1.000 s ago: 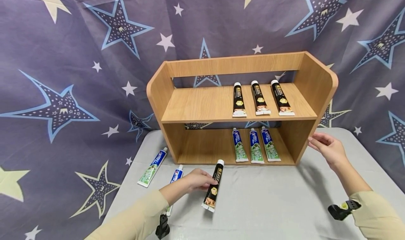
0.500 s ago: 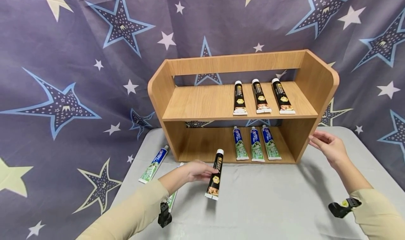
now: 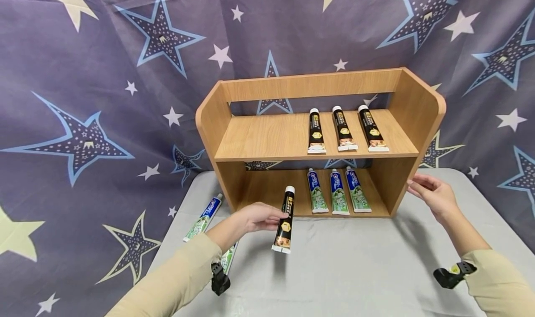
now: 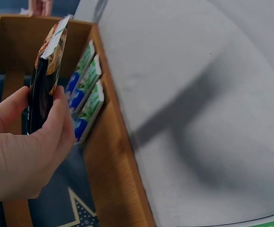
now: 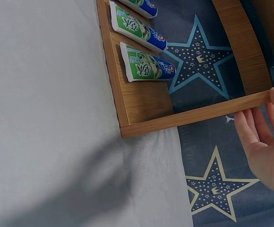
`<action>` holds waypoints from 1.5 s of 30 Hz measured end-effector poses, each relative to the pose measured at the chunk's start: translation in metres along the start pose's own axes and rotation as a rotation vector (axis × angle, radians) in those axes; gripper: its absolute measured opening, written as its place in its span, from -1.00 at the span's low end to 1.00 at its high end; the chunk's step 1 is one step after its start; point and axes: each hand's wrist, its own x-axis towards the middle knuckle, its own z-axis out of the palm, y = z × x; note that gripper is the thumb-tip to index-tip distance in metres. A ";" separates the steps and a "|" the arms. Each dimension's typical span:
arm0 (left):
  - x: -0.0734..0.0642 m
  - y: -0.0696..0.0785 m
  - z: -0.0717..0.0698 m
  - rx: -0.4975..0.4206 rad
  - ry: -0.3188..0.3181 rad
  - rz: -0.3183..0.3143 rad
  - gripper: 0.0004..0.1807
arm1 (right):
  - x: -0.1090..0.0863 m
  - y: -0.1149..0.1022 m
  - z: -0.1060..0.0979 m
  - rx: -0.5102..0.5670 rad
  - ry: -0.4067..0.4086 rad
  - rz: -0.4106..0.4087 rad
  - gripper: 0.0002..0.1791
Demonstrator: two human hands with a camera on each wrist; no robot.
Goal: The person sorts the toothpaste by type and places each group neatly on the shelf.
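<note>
In the head view my left hand (image 3: 261, 217) grips a black toothpaste tube (image 3: 285, 220) with a white cap, raised above the table in front of the wooden shelf (image 3: 267, 159). Thumb and fingers pinch its sides in the left wrist view, with the tube (image 4: 47, 85) crimped end up there. My right hand (image 3: 436, 196) touches the shelf's right side panel. From the right wrist, its fairly straight fingers (image 5: 252, 125) lie at the panel's outer face, the thumb at the front edge.
Three black tubes (image 3: 343, 128) lie side by side on the upper shelf's right half. Below them are three blue-and-green toothpaste tubes (image 3: 338, 192). Another blue-and-green tube (image 3: 205, 217) lies on the table left of the shelf; one more (image 3: 227, 259) is partly hidden under my left arm.
My left hand has lifted the black toothpaste tube up and forward, closer to the shelf's lower compartment. My right hand stays at the side panel.
</note>
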 end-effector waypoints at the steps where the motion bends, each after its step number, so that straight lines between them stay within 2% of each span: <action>1: 0.000 0.002 -0.001 0.002 0.001 0.006 -0.62 | -0.010 -0.014 0.011 0.040 -0.024 0.003 -0.69; 5: -0.003 0.010 -0.007 0.005 0.001 0.022 -0.63 | -0.031 -0.051 0.037 0.124 -0.096 0.009 -0.73; 7: -0.005 0.014 -0.010 0.014 -0.001 0.027 -0.63 | -0.038 -0.062 0.047 0.136 -0.102 0.013 -0.75; 8: -0.006 0.016 -0.012 0.018 -0.002 0.030 -0.63 | -0.032 -0.055 0.041 0.096 -0.065 0.019 -0.73; 13: -0.011 0.024 -0.017 0.030 -0.004 0.032 -0.62 | -0.016 -0.030 0.020 0.016 -0.020 0.045 -0.69; 14: -0.012 0.026 -0.018 0.026 -0.006 0.029 -0.62 | -0.013 -0.025 0.016 0.026 -0.007 0.047 -0.69; 16: -0.014 0.028 -0.021 0.027 -0.015 0.025 -0.61 | -0.017 -0.029 0.020 0.042 -0.031 0.035 -0.69; 18: -0.015 0.030 -0.023 0.025 -0.022 0.022 -0.60 | -0.027 -0.045 0.033 0.098 -0.063 0.025 -0.70; 21: -0.019 0.033 -0.028 0.028 -0.018 0.032 -0.60 | -0.048 -0.078 0.062 0.067 -0.063 0.033 -0.76; 24: -0.023 0.036 -0.033 0.017 0.004 0.036 -0.65 | -0.059 -0.096 0.078 0.024 -0.042 0.053 -0.79; 26: -0.026 0.039 -0.036 0.004 0.010 0.039 -0.69 | -0.055 -0.092 0.073 0.039 -0.045 0.064 -0.76; 30: -0.032 0.044 -0.040 -0.023 0.001 0.041 -0.68 | -0.023 -0.042 0.029 0.005 -0.021 0.066 -0.70; 31: -0.033 0.046 -0.042 -0.030 -0.001 0.042 -0.66 | -0.020 -0.036 0.024 0.048 -0.038 0.067 -0.70; 34: -0.038 0.049 -0.045 -0.021 -0.019 0.052 -0.62 | -0.004 -0.011 0.005 0.027 -0.014 0.055 -0.67; 35: -0.039 0.050 -0.046 -0.018 -0.024 0.053 -0.63 | -0.004 -0.011 0.005 0.036 -0.013 0.053 -0.67; 37: -0.043 0.052 -0.047 0.000 -0.038 0.061 -0.69 | -0.012 -0.024 0.016 0.060 -0.040 0.050 -0.70; 38: -0.044 0.054 -0.048 0.009 -0.045 0.068 -0.73 | -0.016 -0.031 0.021 0.011 -0.029 0.047 -0.70; 41: -0.050 0.057 -0.049 0.046 -0.067 0.086 -0.85 | -0.051 -0.086 0.067 0.076 -0.058 0.059 -0.74; 42: -0.051 0.059 -0.049 0.060 -0.073 0.092 -0.88 | -0.058 -0.098 0.077 0.096 -0.072 0.062 -0.72; 45: -0.057 0.063 -0.048 0.096 -0.089 0.104 -0.90 | -0.041 -0.067 0.054 0.111 -0.051 0.034 -0.74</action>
